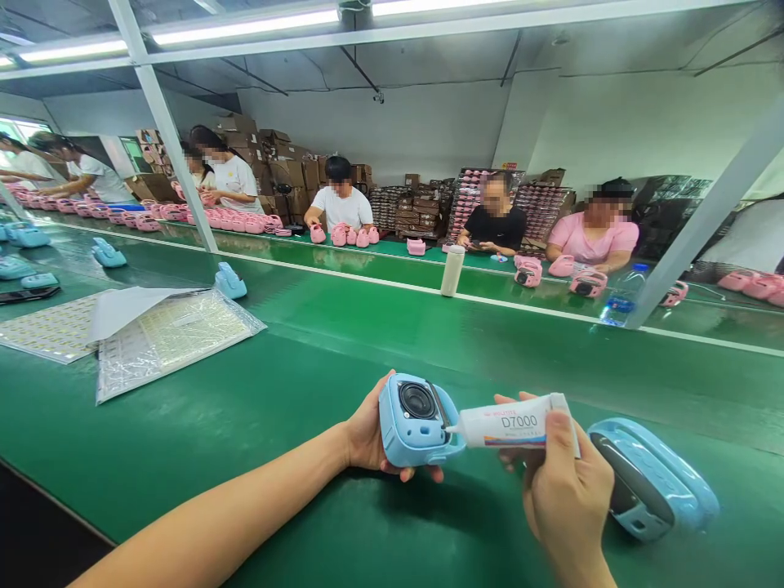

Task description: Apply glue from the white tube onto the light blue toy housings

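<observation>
Firmly between fingers (559,431): glue tube (511,421).

Glossy blue plastic shell (412,433), matt belt (257,408)

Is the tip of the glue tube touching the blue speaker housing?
Touching. The head view shows the glue tube nozzle meeting the edge of the blue speaker housing, with no gap visible.

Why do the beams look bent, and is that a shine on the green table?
Head view: the wide lens bows the overhead light strips and slants the white posts. Their light glares off the glossy green belt. The left hand, the blue casing and the glue tube in the right hand look sharp. Co-workers' faces are blurred.
</observation>
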The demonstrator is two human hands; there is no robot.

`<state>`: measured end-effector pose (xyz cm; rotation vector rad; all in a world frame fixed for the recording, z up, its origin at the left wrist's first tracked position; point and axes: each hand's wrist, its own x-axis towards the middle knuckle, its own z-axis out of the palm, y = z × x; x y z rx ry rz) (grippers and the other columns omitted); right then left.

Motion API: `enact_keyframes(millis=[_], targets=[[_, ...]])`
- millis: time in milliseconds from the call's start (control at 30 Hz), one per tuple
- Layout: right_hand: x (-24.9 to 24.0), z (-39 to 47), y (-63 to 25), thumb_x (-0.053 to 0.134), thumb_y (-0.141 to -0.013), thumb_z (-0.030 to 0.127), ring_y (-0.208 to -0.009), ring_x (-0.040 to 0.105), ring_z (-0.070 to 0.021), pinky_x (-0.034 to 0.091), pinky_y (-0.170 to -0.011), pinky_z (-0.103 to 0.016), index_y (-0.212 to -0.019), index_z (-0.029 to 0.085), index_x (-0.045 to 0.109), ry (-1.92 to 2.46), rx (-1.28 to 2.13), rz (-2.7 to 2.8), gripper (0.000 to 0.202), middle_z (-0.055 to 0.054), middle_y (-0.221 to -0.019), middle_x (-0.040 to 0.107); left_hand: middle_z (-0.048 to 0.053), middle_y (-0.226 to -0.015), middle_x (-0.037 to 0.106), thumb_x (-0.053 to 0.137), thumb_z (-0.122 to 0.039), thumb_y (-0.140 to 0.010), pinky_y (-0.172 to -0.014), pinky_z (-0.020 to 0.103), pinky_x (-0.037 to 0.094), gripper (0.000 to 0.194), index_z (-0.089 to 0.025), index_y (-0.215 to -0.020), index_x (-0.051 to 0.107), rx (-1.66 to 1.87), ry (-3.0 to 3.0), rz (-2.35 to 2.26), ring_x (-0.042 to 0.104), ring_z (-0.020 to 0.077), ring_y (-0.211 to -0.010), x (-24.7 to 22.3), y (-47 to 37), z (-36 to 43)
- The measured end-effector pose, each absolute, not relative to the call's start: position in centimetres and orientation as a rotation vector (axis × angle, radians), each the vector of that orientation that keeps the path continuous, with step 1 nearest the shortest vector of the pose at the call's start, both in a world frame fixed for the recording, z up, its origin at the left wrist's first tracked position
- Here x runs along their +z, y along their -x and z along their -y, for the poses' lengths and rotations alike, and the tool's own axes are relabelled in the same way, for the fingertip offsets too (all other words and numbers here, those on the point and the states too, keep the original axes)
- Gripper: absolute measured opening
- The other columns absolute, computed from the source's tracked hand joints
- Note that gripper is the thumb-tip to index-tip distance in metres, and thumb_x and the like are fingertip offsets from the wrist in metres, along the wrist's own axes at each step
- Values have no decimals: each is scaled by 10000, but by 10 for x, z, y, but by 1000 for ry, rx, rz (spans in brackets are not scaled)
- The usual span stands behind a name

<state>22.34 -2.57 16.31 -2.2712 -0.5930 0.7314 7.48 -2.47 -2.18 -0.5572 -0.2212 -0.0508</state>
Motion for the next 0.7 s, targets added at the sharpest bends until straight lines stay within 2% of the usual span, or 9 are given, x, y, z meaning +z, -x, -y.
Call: enact_keyframes(millis=[133,267,400,500,600,700], targets=[[163,21,-225,785,-758,684,-643,611,-234,454,-413,-240,-1126,29,602,2231,742,452,774,-235,-1053,616,304,-1007,707,305,-872,-745,-259,200,246,1027,-41,-1300,545,-31,544,224,714,285,-597,-22,-74,26],[159,17,-231,877,-627,626,-515,513,-127,443,-397,-210,-1122,34,592,2183,798,241,823,-234,-1094,607,316,-1032,698,339,-849,-771,-297,207,330,1025,-17,-1345,511,42,546,192,725,289,-638,-22,-75,29],[156,14,-235,904,-606,523,-522,503,-112,426,-372,-183,-1175,80,579,2113,829,74,790,-197,-1162,595,324,-1091,678,346,-843,-788,-381,222,422,1051,3,-1404,453,163,524,123,729,294,-706,-19,-76,30],[155,13,-236,936,-582,457,-513,503,-104,416,-349,-167,-1186,119,578,2063,846,-31,779,-167,-1190,590,319,-1091,675,271,-873,-785,-435,230,439,1086,5,-1392,470,261,453,-48,715,277,-715,-14,-76,29],[154,11,-236,954,-560,394,-495,484,-79,416,-346,-141,-1146,120,611,2012,852,-120,732,-132,-1142,612,281,-1133,667,248,-861,-805,-538,255,491,1023,-44,-1361,510,362,371,-228,708,277,-799,-14,-76,29],[157,5,-240,977,-522,347,-533,516,-84,461,-395,-127,-1131,106,645,1952,841,-139,734,-96,-1034,634,219,-1209,647,384,-798,-831,-730,344,548,861,-115,-1337,516,474,282,-379,680,304,-968,-24,-77,31]])
